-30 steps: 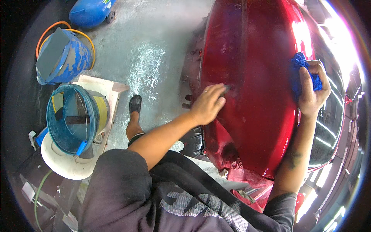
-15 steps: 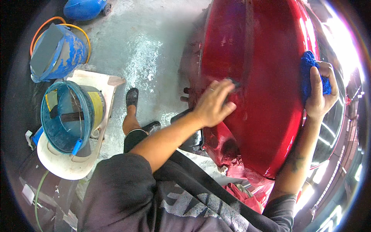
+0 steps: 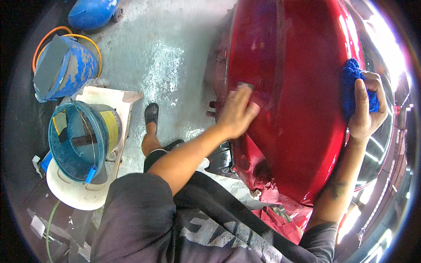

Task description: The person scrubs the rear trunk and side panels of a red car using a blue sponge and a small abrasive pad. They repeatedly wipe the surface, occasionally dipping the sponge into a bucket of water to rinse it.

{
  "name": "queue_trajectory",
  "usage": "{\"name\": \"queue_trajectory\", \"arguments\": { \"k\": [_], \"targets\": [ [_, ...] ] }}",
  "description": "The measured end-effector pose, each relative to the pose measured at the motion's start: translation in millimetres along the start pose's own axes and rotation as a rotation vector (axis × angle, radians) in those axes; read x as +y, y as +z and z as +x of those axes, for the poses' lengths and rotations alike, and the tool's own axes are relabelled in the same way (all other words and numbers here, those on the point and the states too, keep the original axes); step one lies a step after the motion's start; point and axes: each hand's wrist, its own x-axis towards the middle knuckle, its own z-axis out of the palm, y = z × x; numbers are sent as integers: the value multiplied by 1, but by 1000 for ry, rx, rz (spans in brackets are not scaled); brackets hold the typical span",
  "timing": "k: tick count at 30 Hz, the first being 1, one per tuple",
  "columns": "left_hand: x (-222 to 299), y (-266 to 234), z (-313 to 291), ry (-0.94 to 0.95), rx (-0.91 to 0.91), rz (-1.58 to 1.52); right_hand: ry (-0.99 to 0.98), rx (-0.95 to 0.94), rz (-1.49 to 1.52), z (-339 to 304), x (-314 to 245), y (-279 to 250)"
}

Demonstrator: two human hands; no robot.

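Observation:
Over the left side of a red car body panel, my left hand is closed, fingers pressed together and slightly blurred. Under its fingertips shows the edge of a small dark grey piece of sandpaper; most of it is hidden by the fingers. At the panel's right edge my right hand grips a bunched blue cloth, thumb on the near side. The cloth rests against the glossy red paint. Dull, hazy streaks mark the left part of the panel.
To my left a teal bucket with a blue handle grip stands on a white plastic chair. Behind it are a paint-worn blue bucket, an orange hose and a blue tank. Pink-red sheeting hangs below the panel.
My left hand has slid left and slightly up across the panel with the sandpaper. My right hand stays on the blue cloth at the edge, with hardly any shift.

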Motion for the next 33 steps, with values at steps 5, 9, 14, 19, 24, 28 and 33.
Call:
{"name": "queue_trajectory", "arguments": {
  "k": [5, 9, 14, 19, 24, 28, 33],
  "targets": [
    [-6, -3, 2, 67, 23, 92, -23, -1, -19, 3, -4, 0],
    [9, 1, 7, -21, -32, 18, -69, -15, -30, 6, -8, 2],
    [30, -12, 21, -123, -154, 45, -32, -8, -51, 3, -8, -1],
    [15, -17, 16, -143, -199, 9, -25, -35, -63, 0, -4, -2],
    [8, -18, 40, -59, -161, 138, -61, -51, -168, 5, -18, 2],
    [-9, -11, 26, 13, -158, -30, -150, -40, -286, 5, -22, 8],
    [-20, -17, 57, 50, -194, 56, -157, -98, -329, 10, -19, 2]
  ]
}}
